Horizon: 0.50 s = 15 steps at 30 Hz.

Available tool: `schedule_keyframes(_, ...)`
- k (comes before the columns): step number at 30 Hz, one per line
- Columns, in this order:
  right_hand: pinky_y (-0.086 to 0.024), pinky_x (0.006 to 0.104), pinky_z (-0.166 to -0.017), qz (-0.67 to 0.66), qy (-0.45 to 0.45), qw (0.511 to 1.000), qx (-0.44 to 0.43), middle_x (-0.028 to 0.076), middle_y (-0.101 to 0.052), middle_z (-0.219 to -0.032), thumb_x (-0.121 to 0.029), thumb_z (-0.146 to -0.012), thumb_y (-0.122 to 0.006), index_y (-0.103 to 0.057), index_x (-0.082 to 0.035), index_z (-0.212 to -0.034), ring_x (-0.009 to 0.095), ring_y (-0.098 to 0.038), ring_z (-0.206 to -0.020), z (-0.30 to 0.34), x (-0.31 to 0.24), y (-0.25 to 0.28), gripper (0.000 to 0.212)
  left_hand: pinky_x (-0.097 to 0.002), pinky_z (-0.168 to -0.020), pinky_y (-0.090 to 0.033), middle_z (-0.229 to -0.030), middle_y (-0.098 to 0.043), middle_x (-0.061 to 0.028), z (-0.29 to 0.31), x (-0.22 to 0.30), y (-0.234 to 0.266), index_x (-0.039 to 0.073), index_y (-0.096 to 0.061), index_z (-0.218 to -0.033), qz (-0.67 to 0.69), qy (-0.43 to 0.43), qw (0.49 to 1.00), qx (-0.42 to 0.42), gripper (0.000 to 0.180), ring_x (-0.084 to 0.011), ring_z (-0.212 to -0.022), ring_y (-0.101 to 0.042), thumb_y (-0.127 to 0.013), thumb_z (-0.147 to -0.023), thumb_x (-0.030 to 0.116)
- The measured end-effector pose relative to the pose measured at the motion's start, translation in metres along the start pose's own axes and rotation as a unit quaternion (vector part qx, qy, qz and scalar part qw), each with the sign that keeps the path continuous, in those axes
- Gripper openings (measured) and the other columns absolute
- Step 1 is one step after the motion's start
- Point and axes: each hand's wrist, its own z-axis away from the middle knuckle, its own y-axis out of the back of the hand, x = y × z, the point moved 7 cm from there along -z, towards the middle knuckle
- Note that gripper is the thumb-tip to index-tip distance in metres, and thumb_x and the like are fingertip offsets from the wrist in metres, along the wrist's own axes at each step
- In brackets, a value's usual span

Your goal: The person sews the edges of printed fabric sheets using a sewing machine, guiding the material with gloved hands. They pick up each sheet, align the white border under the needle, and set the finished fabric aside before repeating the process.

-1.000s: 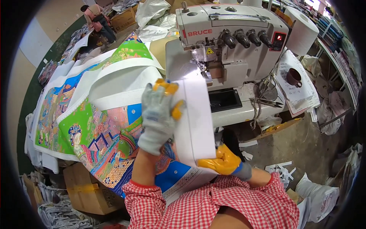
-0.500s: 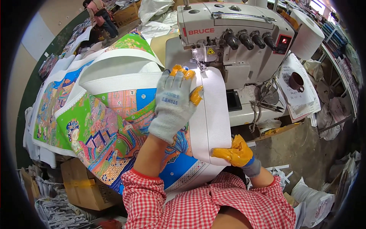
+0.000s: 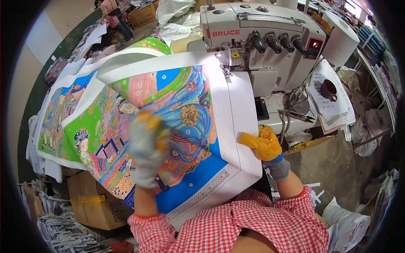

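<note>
A printed cloth (image 3: pixel 190 139) with colourful figures and a wide white border lies spread in front of me. Its far right corner reaches the needle area (image 3: pixel 225 69) of a white overlock sewing machine (image 3: pixel 270 63). Over the middle of the print is my left hand (image 3: pixel 149 147), in a grey glove with orange-yellow fingertips. Motion smears its fingers, and whether it touches the cloth is unclear. My right hand (image 3: pixel 265 147), gloved in grey with a yellow-orange coating, is closed on the cloth's right edge, and its thumb lies on the white border.
Right of the machine sit scissors (image 3: pixel 300 117), papers (image 3: pixel 333 114) with a dark mug (image 3: pixel 328 90), and a large white thread cone (image 3: pixel 341 36). A cardboard box (image 3: pixel 90 202) stands below the cloth at left. Another person (image 3: pixel 114 19) bends over stacks at far left.
My left hand has left the cloth beside the needle and moved left and toward me. More print shows, and the cloth's border has shifted. My right hand moved slightly away from me, still gripping the edge.
</note>
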Motion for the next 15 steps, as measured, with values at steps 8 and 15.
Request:
schedule_keyframes(8, -0.039, 0.0304, -0.072, -0.110, -0.105, 0.985, -0.077, 0.002, -0.059, -0.093, -0.014, -0.073, -0.061, -0.060, -0.011, -0.095, 0.018, -0.054, -0.082, 0.021, 0.006, -0.016, 0.022, -0.0339, -0.088, -0.037, -0.111, -0.047, -0.0197, 0.265, -0.245, 0.125, -0.005, -0.045, -0.110, 0.026, 0.555, 0.804, 0.211, 0.052, -0.0275, -0.101, -0.047, -0.064, -0.074, 0.029)
schedule_keyframes(15, -0.043, 0.0319, -0.067, -0.174, -0.166, 0.970, -0.013, 0.010, -0.059, -0.085, -0.012, -0.067, -0.068, -0.058, -0.004, -0.093, 0.027, -0.056, -0.077, 0.034, -0.058, -0.004, 0.029, -0.0299, -0.065, -0.043, -0.082, -0.054, -0.0054, 0.317, -0.320, 0.128, -0.003, -0.053, -0.097, 0.205, 0.670, 0.669, 0.247, 0.041, -0.0139, -0.069, -0.050, -0.060, -0.078, 0.032)
